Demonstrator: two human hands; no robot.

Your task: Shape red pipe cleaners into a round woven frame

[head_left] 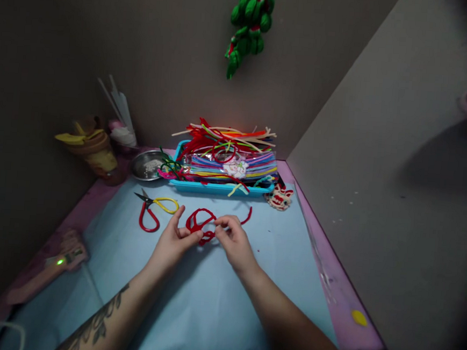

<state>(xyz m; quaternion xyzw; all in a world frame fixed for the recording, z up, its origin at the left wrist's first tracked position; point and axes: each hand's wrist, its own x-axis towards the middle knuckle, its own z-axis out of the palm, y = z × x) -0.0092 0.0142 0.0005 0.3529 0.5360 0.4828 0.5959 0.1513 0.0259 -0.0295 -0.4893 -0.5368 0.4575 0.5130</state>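
1. The left hand (175,239) grips the red loops (193,223) low down, thumb closed on them, index finger stretched out.
2. The right hand (234,242) pinches their right side, fingertips together.
3. The loops are between the hands, over the tabletop (281,238).
4. Open scissors (147,203) lie to the left.

Red loops (194,227): a soft-looking, deep-red strand bent into an open, rounded shape with overlapping bends, at the centre of the frame
Lower edge: bunched bends, gripped by the left hand (174,238)
Right edge: pinched at the fingertips of the right hand (234,242)
Red tail (249,215): curves up right of centre; its join is hidden
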